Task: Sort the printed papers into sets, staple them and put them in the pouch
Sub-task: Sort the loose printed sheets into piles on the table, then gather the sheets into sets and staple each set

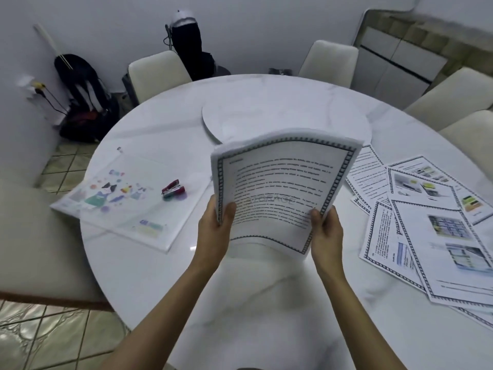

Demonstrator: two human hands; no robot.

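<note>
Hands up over the round white tabletop (165,263), both holding one stack of printed papers (282,188) upright and facing the camera. Left hand (216,231) has its grip closed on the stack's lower left edge, thumb across the front page. Right hand (326,231) has its grip closed on the lower right edge, thumb also on the front. Stack bows slightly, its lower edge lifted off the tabletop; top page is text inside a dark patterned border, the print too blurred to read.

Loose printed sheets (426,222) lie fanned and overlapping on the right side of the tabletop, some with colour pictures, same border. Clear pouch (128,201) with cartoon prints lies flat on the left side, well apart from the stack. Red stapler (173,188) sits on the pouch near its right edge. Round turntable (266,113) sits at the middle of the tabletop, partly hidden behind the held stack. Cream chairs (157,73) stand around the far side.
</note>
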